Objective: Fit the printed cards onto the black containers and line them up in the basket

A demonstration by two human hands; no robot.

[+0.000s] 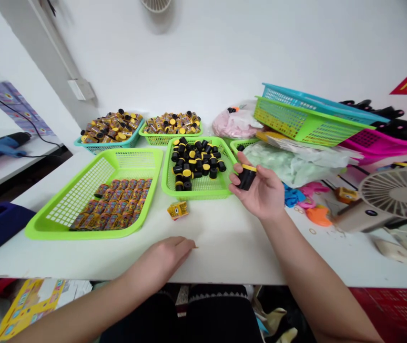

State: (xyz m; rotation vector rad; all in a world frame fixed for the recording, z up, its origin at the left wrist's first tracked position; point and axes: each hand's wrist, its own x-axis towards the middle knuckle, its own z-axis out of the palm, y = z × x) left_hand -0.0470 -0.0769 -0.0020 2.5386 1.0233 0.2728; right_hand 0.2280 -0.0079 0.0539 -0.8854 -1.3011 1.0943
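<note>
My right hand (266,193) is raised above the table, its fingers curled round a small black jar (247,178) with a yellow lid. Low over the white tabletop, my left hand (171,257) is closed, and a tiny yellowish bit shows at its fingertips, too small to name. Just beyond it lies a small stack of yellow printed labels (178,210). Behind the stack, a green basket (208,194) holds loose black jars, some with yellow lids. To the left, a larger green basket (92,234) contains rows of jars with colourful printed wrappers.
Two baskets of wrapped jars, one blue (108,147) and one green (167,139), stand along the wall. Stacked baskets (296,119) and plastic bags (282,162) crowd the back right. A fan (392,197) stands at right. A blue heat gun (3,146) lies on the left table.
</note>
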